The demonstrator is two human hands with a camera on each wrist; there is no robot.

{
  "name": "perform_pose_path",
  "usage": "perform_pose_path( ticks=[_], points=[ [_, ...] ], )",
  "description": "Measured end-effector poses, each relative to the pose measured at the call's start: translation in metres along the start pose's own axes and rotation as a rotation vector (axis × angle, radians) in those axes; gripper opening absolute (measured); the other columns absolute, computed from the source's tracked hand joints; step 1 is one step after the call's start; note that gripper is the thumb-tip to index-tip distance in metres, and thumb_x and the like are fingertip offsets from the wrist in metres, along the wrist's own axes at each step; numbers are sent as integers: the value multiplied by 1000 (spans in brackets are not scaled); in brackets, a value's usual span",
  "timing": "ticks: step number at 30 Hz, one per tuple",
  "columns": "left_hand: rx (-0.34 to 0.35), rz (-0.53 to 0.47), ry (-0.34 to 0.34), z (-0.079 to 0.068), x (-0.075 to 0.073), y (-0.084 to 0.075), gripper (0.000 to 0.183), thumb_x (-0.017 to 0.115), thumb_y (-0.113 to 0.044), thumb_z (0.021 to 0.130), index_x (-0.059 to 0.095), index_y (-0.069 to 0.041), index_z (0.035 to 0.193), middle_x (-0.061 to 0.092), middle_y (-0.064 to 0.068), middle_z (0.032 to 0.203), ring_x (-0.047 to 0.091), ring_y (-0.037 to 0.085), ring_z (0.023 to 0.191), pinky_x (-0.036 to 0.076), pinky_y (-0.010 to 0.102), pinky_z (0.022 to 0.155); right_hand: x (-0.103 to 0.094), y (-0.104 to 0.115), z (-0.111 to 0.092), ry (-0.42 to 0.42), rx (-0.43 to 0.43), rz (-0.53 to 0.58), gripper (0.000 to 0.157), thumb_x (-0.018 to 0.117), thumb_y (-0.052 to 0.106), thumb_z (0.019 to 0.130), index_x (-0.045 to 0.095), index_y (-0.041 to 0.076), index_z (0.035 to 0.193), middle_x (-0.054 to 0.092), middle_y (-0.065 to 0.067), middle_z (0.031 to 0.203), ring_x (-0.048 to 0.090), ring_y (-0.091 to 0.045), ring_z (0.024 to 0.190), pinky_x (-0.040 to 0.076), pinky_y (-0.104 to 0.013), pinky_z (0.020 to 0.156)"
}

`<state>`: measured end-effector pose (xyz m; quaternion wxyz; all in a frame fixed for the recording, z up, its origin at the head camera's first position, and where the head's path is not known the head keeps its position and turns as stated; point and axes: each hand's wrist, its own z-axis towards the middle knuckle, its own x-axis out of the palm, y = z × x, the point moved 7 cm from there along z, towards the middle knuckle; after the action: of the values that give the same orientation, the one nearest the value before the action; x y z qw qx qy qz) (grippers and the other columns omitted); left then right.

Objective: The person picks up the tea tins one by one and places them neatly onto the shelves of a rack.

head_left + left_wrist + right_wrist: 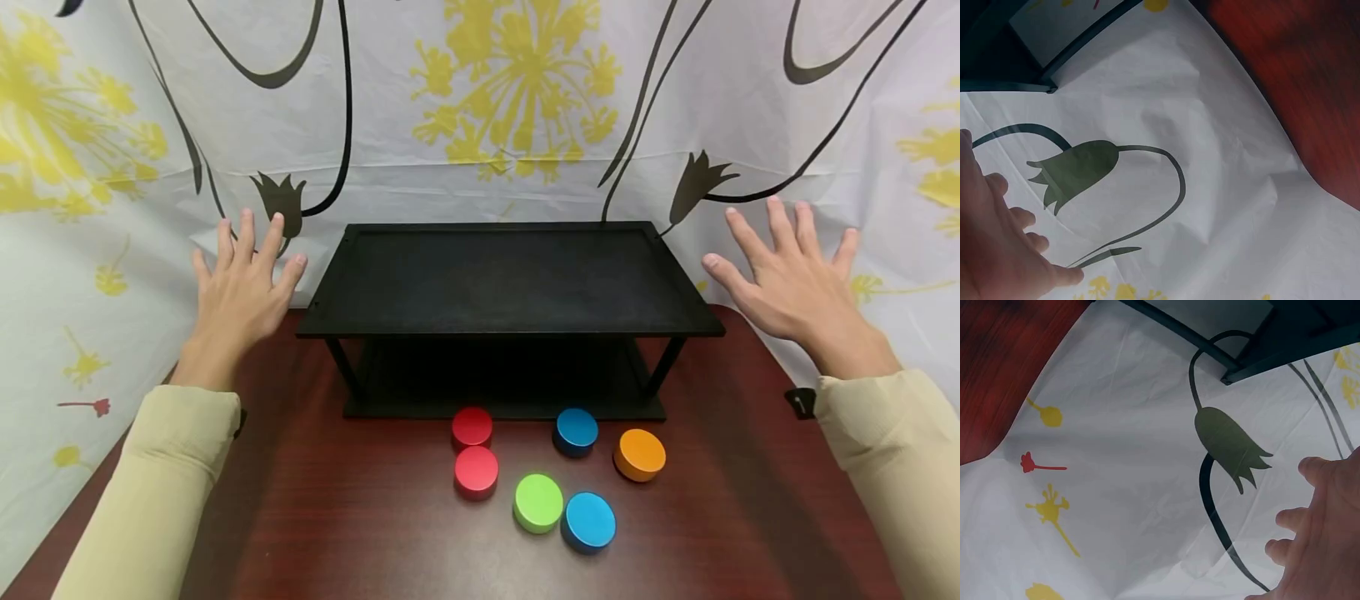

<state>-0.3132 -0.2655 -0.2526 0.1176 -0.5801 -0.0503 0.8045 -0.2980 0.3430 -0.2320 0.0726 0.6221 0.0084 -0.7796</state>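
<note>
On both sides of the black shelf (pixel 510 279): two bare hands, the left hand (pixel 243 287) and the right hand (pixel 806 283), are reaching forward, well apart and gripping nothing.
Left fingers: they are spreading, the thumb standing away from the rest.
Right fingers: they are spreading too, with wide gaps between them.
Step in hand: the person seems to be presenting idle hands, a ready pose by my judgement; handling does not appear to be under way.
Next move: any pick-up from this pose would be calling for a hand to come down and inward, fingers closing round one disc's side without nudging its neighbour.
Discs: six in all are lying flat on the desk (pixel 360 508), in front of the shelf.
Red: two are sitting one behind the other, the far red disc (pixel 472 427) by the shelf's front edge, the near red disc (pixel 476 469) just before it.
Blue: two, the far blue disc (pixel 577 429) sitting near that edge, the near blue disc (pixel 588 521) lying closest to the person.
Green: one green disc (pixel 538 502) is resting just beside the near blue one; whether they are touching I cannot tell.
Orange: one orange disc (pixel 640 454) is lying rightmost.
Shelf: one is standing at the back, before a patterned cloth (pixel 420 183).
</note>
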Motion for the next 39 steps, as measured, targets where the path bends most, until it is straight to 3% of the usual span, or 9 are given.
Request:
perform_pose_path(
  ticks=[4, 12, 19, 23, 30, 39],
  points=[
    [14, -24, 29, -3, 3, -1, 70, 17, -60, 103, 1, -26, 161, -8, 15, 166, -9, 43, 149, -2, 75, 106, 1, 3, -2, -4, -10, 7, 76, 29, 63, 100, 4, 26, 161, -15, -19, 164, -22, -43, 146, -19, -76, 98],
    [83, -171, 53, -12, 4, -11, 66, 22, -54, 105, 3, -26, 161, -3, 14, 166, -1, 42, 150, 5, 73, 108, -3, 14, -12, -54, -54, 51, 74, 35, 57, 101, 10, 23, 162, 0, -26, 163, -14, -43, 148, -14, -74, 103],
    [72, -274, 165, -26, 12, -18, 62, 22, -56, 105, 2, -36, 160, -3, 1, 167, 8, 41, 150, 10, 76, 104, -8, 28, -26, -143, -118, 54, 71, 41, 51, 101, 20, 18, 161, 15, -30, 159, -1, -48, 147, -6, -74, 104],
    [72, -278, 193, -34, 17, -21, 62, 27, -56, 104, 5, -39, 159, 3, 4, 167, 12, 43, 149, 11, 77, 103, -7, 34, -34, -177, -143, 44, 70, 44, 50, 101, 24, 18, 160, 20, -30, 157, 4, -48, 147, -2, -73, 104],
    [105, -297, 118, -47, 23, -25, 62, 39, -55, 102, 13, -46, 157, 25, 2, 163, 27, 38, 145, 22, 68, 105, -6, 47, -52, -218, -205, 53, 68, 49, 47, 100, 28, 19, 158, 26, -28, 155, 11, -46, 146, 0, -69, 108],
    [130, -323, 33, -56, 26, -31, 61, 46, -51, 102, 27, -36, 158, 40, 12, 156, 40, 41, 137, 29, 64, 102, -4, 59, -75, -225, -246, 68, 69, 53, 47, 98, 31, 21, 158, 29, -27, 154, 16, -44, 145, 3, -70, 106]
  ],
)
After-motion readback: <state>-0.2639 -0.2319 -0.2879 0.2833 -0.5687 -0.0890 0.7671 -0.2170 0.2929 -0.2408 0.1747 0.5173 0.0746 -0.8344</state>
